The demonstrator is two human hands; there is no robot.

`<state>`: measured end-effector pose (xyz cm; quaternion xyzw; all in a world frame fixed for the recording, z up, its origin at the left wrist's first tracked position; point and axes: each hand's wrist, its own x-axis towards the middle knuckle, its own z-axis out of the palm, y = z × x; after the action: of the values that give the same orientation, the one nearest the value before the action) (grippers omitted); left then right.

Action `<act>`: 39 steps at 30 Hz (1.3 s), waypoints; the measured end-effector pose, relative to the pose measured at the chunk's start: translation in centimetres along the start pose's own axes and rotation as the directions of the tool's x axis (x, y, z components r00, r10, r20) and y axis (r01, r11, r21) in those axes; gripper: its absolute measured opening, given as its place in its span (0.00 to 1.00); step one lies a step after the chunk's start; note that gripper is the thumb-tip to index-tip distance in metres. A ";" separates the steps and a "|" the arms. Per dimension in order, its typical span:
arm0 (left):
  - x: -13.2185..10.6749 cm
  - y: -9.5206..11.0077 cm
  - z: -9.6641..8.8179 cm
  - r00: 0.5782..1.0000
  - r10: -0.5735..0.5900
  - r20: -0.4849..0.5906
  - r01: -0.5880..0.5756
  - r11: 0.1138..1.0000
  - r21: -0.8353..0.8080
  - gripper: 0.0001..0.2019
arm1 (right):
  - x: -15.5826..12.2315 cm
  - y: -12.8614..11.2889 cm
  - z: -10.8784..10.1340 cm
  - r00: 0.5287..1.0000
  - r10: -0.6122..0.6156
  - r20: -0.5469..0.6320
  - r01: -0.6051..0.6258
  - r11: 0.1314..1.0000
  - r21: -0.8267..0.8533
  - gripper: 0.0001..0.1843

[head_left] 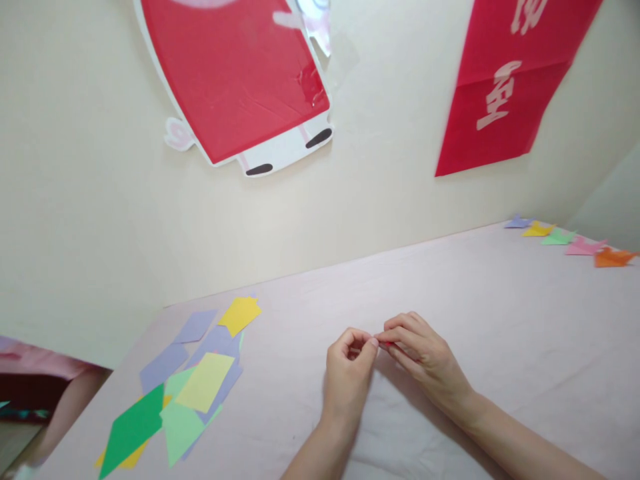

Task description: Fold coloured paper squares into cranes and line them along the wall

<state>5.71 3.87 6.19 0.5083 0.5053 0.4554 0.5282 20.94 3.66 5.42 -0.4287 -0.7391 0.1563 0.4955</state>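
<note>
My left hand and my right hand meet above the cloth-covered surface, a little right of centre. Both are closed in a pinch, with thumbs and fingertips almost touching. Between the fingertips a sliver of red paper shows. Most of it is hidden by the fingers, so its full shape cannot be made out.
Loose coloured paper sheets lie overlapping at left, among them a green sheet, a pale yellow sheet and a yellow sheet. Several small folded paper figures, one an orange figure, line the far right edge. Behind stands a wall.
</note>
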 end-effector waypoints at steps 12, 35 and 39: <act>0.5 0.4 -0.4 0.960 -0.251 0.121 0.273 0.937 -0.220 0.14 | 0.0 0.1 -0.1 0.999 0.043 0.009 -0.044 0.997 0.061 0.09; 0.4 1.1 -1.0 0.983 0.008 0.181 -0.013 1.000 0.025 0.07 | 0.0 0.1 0.1 0.927 0.371 0.059 -0.362 0.839 0.406 0.12; 0.2 1.0 -0.8 0.984 0.099 0.146 -0.117 0.985 0.124 0.05 | -0.1 0.2 0.1 0.898 0.426 0.108 -0.421 0.766 0.485 0.13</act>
<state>4.98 4.16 7.21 0.5996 0.4678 0.4121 0.5019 20.95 3.73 5.15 -0.4428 -0.5555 0.4467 0.5438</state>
